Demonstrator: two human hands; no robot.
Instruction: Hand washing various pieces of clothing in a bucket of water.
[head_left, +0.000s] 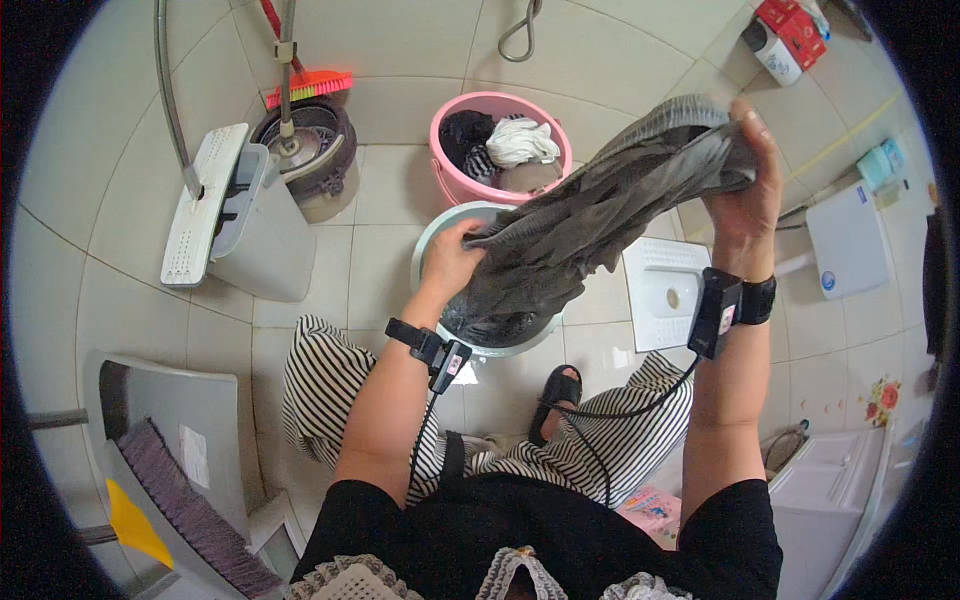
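A dark grey wet garment (577, 210) is stretched between my two hands, slanting up to the right. My left hand (452, 259) grips one edge of it above the rim of a pale basin (426, 238). Raised higher at the right, my right hand (752, 176) holds the other end, where a ribbed band shows. The garment's lower part hangs into the basin, where dark water (517, 324) is partly visible. Cloth hides much of the basin. Behind it stands a pink bucket (444, 180) holding white, black and striped clothes.
At left are a mop bucket (341, 180), a grey flat-mop bucket (277, 247), a red brush (315, 84) and a dustpan with a broom (187, 495). A squat toilet (637, 292) lies to the right, near a wall cistern (847, 240). Cables run from both wrist devices.
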